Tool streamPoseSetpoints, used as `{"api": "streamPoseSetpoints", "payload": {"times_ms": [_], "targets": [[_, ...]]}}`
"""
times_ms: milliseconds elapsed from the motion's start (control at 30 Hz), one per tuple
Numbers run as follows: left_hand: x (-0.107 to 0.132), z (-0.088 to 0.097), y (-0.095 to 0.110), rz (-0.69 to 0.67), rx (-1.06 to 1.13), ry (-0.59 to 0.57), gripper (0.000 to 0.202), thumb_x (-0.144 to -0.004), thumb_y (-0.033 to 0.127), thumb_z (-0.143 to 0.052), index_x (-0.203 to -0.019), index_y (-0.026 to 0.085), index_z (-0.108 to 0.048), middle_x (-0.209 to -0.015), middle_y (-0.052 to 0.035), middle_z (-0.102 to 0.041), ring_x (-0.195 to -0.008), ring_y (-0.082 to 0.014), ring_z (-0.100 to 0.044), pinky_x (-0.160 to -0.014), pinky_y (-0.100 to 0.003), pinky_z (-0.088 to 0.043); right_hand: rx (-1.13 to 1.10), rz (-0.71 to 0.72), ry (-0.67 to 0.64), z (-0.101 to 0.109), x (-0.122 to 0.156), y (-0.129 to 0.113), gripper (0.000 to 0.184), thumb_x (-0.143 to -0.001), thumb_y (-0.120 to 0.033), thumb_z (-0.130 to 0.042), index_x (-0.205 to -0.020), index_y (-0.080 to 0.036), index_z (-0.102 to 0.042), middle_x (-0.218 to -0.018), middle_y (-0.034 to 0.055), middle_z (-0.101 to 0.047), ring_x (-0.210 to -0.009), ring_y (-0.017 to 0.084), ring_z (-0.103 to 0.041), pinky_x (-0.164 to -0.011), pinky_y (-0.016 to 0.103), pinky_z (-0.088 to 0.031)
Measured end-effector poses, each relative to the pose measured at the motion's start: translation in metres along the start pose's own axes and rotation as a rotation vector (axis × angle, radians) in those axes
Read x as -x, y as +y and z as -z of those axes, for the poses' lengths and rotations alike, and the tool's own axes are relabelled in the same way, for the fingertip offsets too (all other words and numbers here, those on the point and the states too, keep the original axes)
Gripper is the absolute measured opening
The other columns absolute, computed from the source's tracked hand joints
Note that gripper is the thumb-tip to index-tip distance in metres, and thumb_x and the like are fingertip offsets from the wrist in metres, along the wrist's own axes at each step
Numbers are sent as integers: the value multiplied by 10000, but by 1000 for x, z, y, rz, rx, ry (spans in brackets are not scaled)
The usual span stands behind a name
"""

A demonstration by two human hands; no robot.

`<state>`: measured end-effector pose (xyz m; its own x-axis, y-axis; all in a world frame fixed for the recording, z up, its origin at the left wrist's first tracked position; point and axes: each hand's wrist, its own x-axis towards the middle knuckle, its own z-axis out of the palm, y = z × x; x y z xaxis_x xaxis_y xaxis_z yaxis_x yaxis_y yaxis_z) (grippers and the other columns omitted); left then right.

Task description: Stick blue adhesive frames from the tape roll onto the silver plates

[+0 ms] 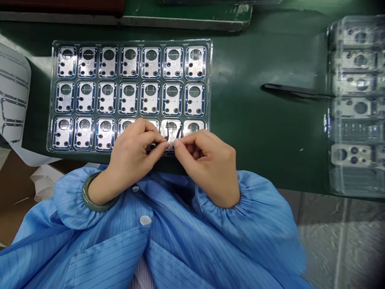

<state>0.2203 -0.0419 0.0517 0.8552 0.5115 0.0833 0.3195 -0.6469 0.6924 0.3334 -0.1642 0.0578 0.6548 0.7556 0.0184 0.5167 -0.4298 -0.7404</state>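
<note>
A clear plastic tray [211, 60] holds rows of silver metal plates, each with one large round hole and smaller ones. Most plates show a blue edge. Over a plate [172, 134] in the tray's near row, a thin black frame-shaped strip [179, 130] stands slightly raised and bent. My left hand [136, 146] pinches at its left side, thumb against forefinger. On the other side my right hand [207, 160] is closed in a pinch at the strip's near right part. The fingers hide the strip's near end and parts of neighbouring plates.
Black tweezers [296, 90] lie on the green table [255, 148] to the right. Beyond them stand stacked clear trays [343, 176] with more metal plates. At far left is a white sheet [22, 80] bearing black frame strips. A green ledge [186, 18] runs along the back.
</note>
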Motion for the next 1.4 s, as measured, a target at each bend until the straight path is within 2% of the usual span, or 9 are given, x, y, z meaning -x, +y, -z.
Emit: {"api": "streamPoseSetpoints", "payload": {"times_ms": [367, 567, 733, 1033, 1100, 1200, 1300, 1400], "targets": [[0, 0, -4, -53, -32, -31, 47, -841, 215, -609, -839, 178, -638, -870, -37, -572, -762, -149, -544, -662, -291, -437, 115, 100, -144, 18, 1, 5, 134, -883, -262, -567, -802, -212, -661, -712, 11, -624, -623, 134, -541, -563, 284, -376], [0, 1, -4, -42, -14, -40, 38, -842, 212, -607, -843, 182, -630, -875, -36, -568, -763, -149, -535, -657, -291, -436, 132, 124, -171, 17, 0, 8, 137, -887, -252, -558, -800, -214, -658, -743, 14, -649, -665, 143, -574, -589, 280, -391], [-1, 4, -5, -45, 2, -97, 53, -825, 163, -619, -874, 173, -635, -910, -44, -555, -818, -162, -532, -700, -306, -444, 192, 161, -169, 16, -1, 9, 123, -872, -222, -572, -776, -203, -647, -728, 7, -646, -620, 127, -559, -559, 266, -374], [-1, 3, -2, -27, -44, -88, 51, -820, 138, -614, -862, 166, -617, -913, -49, -538, -820, -171, -523, -704, -315, -445, 256, 80, -214, 17, -5, 4, 48, -818, -173, -631, -780, -201, -640, -720, -24, -652, -580, 106, -554, -523, 237, -370], [0, 2, -4, -50, -45, -67, 51, -816, 134, -616, -854, 168, -614, -898, -47, -548, -829, -174, -530, -709, -315, -445, 231, 88, -194, 15, -5, 6, 44, -819, -178, -632, -786, -204, -641, -712, -23, -650, -589, 109, -564, -530, 238, -381], [1, 0, -7, -106, -32, -22, 48, -823, 153, -618, -865, 177, -614, -896, -43, -573, -829, -168, -546, -705, -306, -449, 121, 72, -92, 11, -2, 9, 17, -833, -219, -636, -820, -207, -636, -717, -22, -651, -591, 106, -578, -558, 242, -420], [3, -1, -10, -157, 22, 23, 59, -850, 203, -609, -905, 183, -612, -932, -47, -594, -853, -161, -571, -707, -294, -465, -7, 46, -8, 9, 3, 11, 90, -832, -268, -652, -887, -206, -619, -732, -21, -656, -572, 100, -581, -561, 241, -455], [5, -2, -11, -173, 90, 79, 81, -875, 231, -584, -939, 183, -597, -935, -45, -596, -827, -143, -586, -706, -281, -484, -105, 58, 33, 7, 6, 9, 83, -831, -248, -651, -891, -210, -609, -740, -23, -657, -587, 103, -592, -560, 235, -481]]}}
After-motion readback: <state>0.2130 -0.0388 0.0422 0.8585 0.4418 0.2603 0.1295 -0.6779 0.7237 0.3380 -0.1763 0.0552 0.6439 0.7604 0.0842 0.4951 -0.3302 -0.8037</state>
